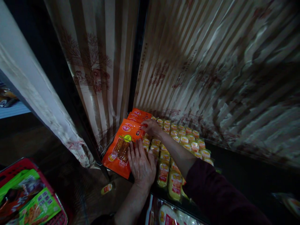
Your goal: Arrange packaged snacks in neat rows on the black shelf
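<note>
An orange snack bag (119,150) with a clear window showing brown sticks lies at the shelf's left end. Behind it, more orange bags (140,113) overlap in a row. My right hand (152,128) reaches across, with thumb and fingers closed at the front bag's upper right corner. Lower down, my left hand (142,164) lies flat with fingers stretched along that bag's right edge, touching it. To the right of both hands stand rows of small yellow wrapped cakes (176,181), partly hidden by my right forearm.
A dark shelf (239,168) holds these goods, with patterned curtains (199,62) behind and at the left. A dark post (67,93) rises on the left. A red basket (62,206) with snack packs stands lower left. One wrapped cake (107,189) lies below the shelf; white packages (168,215) sit underneath.
</note>
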A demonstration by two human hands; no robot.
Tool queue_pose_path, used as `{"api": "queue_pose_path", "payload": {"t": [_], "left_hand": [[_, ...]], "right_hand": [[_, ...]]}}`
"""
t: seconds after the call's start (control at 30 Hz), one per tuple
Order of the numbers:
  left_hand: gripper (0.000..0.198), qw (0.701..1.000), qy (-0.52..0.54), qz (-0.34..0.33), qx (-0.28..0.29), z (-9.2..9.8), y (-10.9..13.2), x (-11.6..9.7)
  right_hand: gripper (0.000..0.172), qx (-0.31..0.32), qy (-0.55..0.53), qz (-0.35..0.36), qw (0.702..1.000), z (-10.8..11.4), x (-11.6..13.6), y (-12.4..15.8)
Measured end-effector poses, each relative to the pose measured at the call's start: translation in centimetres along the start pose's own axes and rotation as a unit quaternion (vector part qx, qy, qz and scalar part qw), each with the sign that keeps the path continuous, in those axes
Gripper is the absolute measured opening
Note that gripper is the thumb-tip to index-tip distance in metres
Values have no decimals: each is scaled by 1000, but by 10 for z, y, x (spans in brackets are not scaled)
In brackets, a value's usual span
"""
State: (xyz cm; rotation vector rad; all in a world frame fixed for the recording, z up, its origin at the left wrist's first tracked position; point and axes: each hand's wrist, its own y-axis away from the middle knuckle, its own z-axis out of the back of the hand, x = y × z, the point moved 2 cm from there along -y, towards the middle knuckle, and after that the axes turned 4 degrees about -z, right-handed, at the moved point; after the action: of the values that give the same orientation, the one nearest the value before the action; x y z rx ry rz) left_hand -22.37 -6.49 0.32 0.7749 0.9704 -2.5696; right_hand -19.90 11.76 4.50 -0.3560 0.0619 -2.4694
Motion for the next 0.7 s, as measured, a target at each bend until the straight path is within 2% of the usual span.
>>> {"api": "queue_pose_path", "payload": {"t": [0.17, 0.43, 0.6, 0.7], "left_hand": [[52, 1000, -7, 7, 4, -2, 0, 1], [53, 1000, -5, 7, 12, -3, 1, 2], [53, 1000, -7, 9, 20, -3, 0, 2], [52, 1000, -6, 11, 18, -3, -1, 1]], "right_hand": [[16, 18, 11, -13, 1000, -2, -6, -5], [11, 5, -33, -8, 999, -3, -12, -12], [28, 16, -61, -13, 998, -5, -18, -18], [24, 36, -68, 10, 997, -2, -18, -19]]}}
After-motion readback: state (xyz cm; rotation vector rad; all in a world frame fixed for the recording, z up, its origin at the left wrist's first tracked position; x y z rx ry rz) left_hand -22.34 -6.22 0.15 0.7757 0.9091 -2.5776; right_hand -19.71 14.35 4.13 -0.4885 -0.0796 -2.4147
